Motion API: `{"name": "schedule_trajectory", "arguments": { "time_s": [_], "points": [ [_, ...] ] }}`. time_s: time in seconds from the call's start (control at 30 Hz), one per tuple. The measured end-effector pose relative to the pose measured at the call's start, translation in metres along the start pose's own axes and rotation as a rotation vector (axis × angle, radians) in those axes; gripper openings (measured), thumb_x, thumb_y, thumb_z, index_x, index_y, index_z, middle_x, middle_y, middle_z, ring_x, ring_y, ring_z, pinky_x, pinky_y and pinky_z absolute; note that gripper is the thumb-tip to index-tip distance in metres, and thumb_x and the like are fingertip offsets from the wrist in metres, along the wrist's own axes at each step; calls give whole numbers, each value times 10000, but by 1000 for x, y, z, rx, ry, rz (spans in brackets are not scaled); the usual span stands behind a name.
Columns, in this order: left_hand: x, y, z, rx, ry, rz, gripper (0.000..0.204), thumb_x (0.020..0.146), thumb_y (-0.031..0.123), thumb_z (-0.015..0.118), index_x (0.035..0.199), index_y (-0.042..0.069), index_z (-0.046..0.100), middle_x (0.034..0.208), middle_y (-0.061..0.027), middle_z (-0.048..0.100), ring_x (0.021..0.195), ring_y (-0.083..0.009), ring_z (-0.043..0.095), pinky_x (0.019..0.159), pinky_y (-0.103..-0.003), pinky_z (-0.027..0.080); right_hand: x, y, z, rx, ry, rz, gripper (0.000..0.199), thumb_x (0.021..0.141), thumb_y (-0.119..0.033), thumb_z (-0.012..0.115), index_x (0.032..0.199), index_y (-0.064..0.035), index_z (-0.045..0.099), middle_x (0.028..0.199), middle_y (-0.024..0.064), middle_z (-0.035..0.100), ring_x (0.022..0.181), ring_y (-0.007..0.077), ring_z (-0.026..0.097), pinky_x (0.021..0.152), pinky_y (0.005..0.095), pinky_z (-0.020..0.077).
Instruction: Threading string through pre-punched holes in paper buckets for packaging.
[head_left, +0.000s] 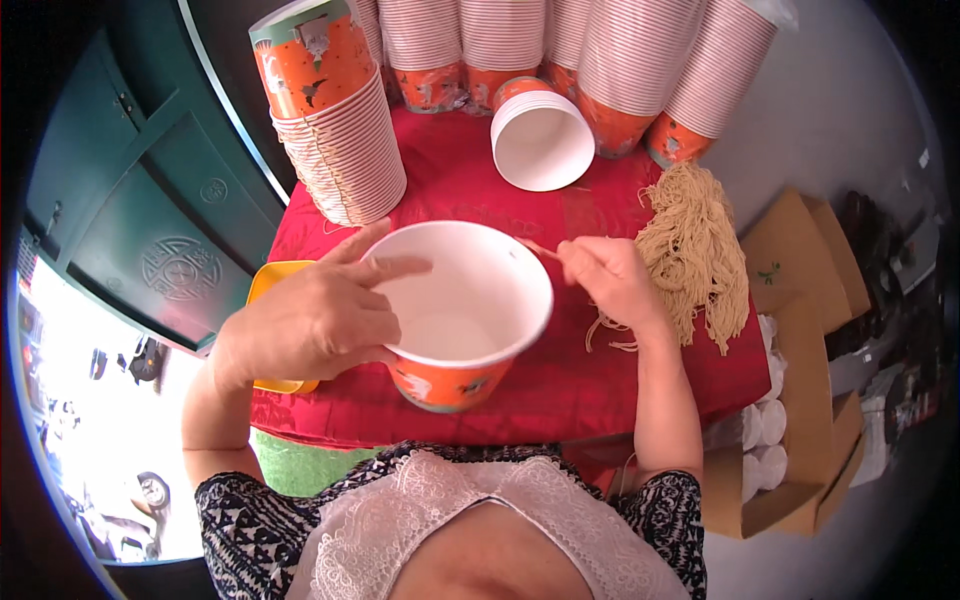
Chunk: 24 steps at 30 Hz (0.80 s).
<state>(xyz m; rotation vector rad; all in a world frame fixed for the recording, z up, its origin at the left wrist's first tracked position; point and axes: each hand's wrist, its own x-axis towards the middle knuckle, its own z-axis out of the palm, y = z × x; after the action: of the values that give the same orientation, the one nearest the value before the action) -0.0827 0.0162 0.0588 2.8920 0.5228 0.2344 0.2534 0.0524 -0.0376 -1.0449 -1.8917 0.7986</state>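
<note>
Head view. Red-clothed table [560, 390]; stacked cups at 12 o'clock. Centre: orange paper bucket [462, 310], judged light, thin-walled and crushable, best held at its rim. Left hand [318, 318] grips that rim; right hand [605, 278] pinches a beige string [540, 250] at 3 o'clock. String bundle [695, 255] lies beyond. Bucket's hole is hard to make out.

- Paper bucket [470, 300] on table [560, 390], near centre.
- Stacked cups [345, 150] far left.
- Tipped cup [540, 140] behind bucket.
- String bundle [695, 250] right.
- Cardboard boxes [800, 300] beyond table's right edge.
</note>
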Motion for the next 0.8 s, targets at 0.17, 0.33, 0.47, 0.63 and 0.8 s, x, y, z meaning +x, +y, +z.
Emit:
{"name": "schedule_trajectory", "arguments": {
  "time_s": [0.17,0.33,0.47,0.63,0.8],
  "points": [
    [2,3,44,288,294,-51,215,813,146,669,708,69,497,607,-51,563,556,-271,593,573,-397,475,-15,-36,-8,-39,138,-87,370,994,-225,612,707,4,563,586,18,465,578,63,438,512,291,360],
    [14,0,79,332,342,-241,149,769,108,677,755,68,534,601,-93,551,573,-311,585,576,-432,459,-39,-43,11,364,43,-7,305,1022,-196,574,783,-12,622,652,-48,509,587,31,422,519,216,330],
    [26,-3,100,350,352,-324,146,820,120,666,767,69,540,587,-97,564,565,-312,599,580,-443,471,-46,-26,35,804,35,65,311,1039,-213,534,819,-5,607,599,-62,409,529,23,323,477,219,257],
    [38,3,106,359,317,-427,166,835,155,682,786,64,551,626,-107,599,609,-321,626,622,-448,494,-47,-23,55,1035,69,128,322,1043,-225,513,813,-14,590,579,-70,346,503,33,270,459,226,224],
    [35,12,104,259,461,-359,193,812,145,728,904,35,599,857,-168,650,840,-340,657,773,-460,515,-56,-23,66,1005,57,165,312,1036,-221,523,808,-20,591,575,-70,345,501,37,280,455,226,223]
  ]
}}
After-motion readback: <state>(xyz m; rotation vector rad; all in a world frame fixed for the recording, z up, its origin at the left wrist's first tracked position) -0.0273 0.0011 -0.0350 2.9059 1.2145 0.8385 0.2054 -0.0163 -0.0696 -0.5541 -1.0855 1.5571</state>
